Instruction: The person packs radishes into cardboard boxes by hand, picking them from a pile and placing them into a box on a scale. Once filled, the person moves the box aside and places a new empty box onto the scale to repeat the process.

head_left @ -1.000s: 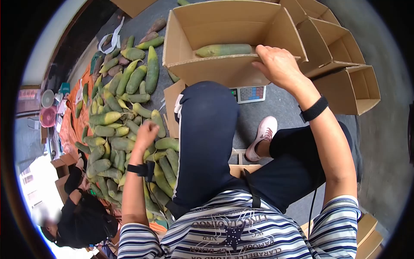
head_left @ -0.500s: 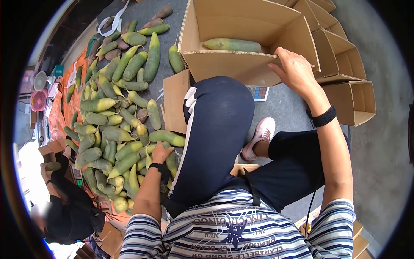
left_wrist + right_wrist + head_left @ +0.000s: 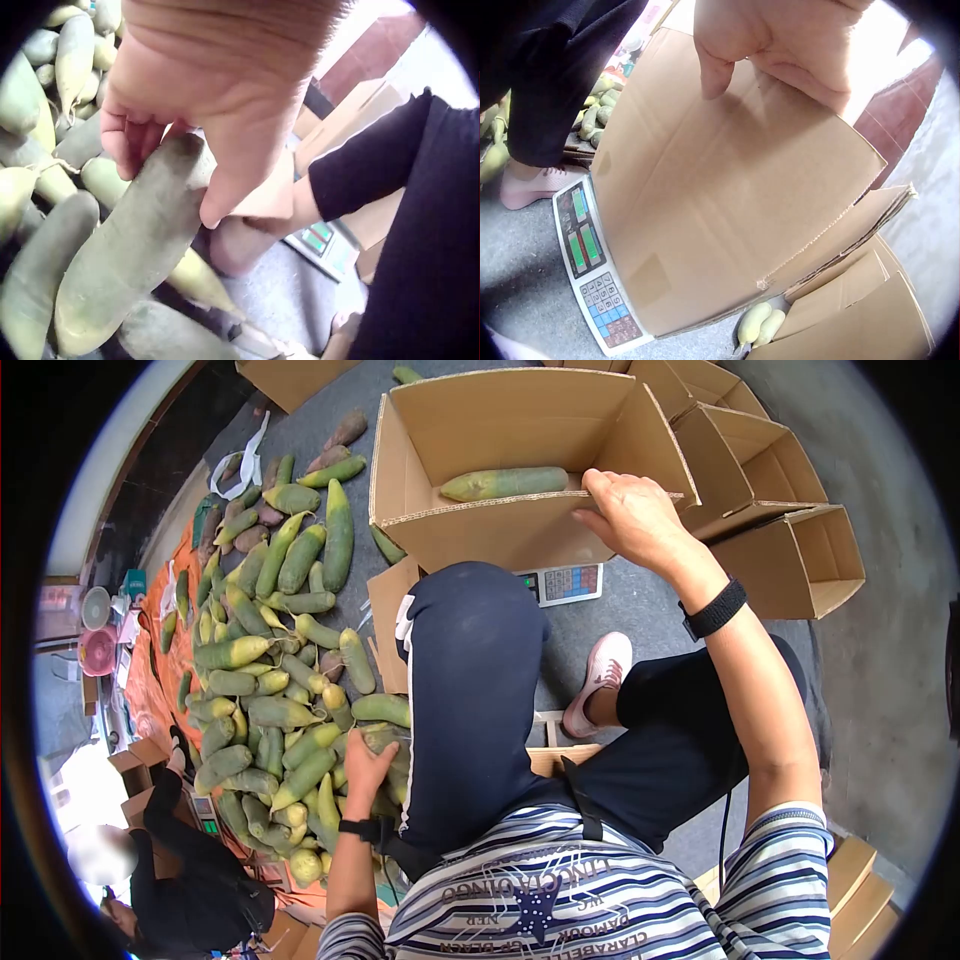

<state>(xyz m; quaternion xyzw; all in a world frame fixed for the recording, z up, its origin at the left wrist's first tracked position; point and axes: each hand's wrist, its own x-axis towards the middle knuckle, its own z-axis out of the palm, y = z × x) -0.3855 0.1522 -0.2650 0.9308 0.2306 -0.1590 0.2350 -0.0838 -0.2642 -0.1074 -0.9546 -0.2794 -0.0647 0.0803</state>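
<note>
My left hand (image 3: 366, 768) holds a thick green radish (image 3: 131, 247) by one end, fingers on one side and thumb on the other. Below and beside it in the left wrist view lie more green radishes. My right hand (image 3: 640, 515) grips the near rim of an open cardboard box (image 3: 500, 540), fingers over the edge and thumb (image 3: 716, 79) on the outer wall. Inside the box a single green radish (image 3: 503, 483) lies along the near wall. The box stands on a digital scale (image 3: 600, 277), whose keypad and lit green display show beside it.
A big heap of green radishes (image 3: 230, 653) spreads on the left over an orange sheet (image 3: 148, 650). Several open cardboard boxes (image 3: 765, 460) stand at the right. Another person (image 3: 195, 870) in dark clothes sits at the lower left. A white bag (image 3: 243, 465) lies behind the heap.
My left hand has moved down onto the heap beside my knee and taken hold of a radish. My right hand has stayed on the box rim. The head view has shifted slightly.
</note>
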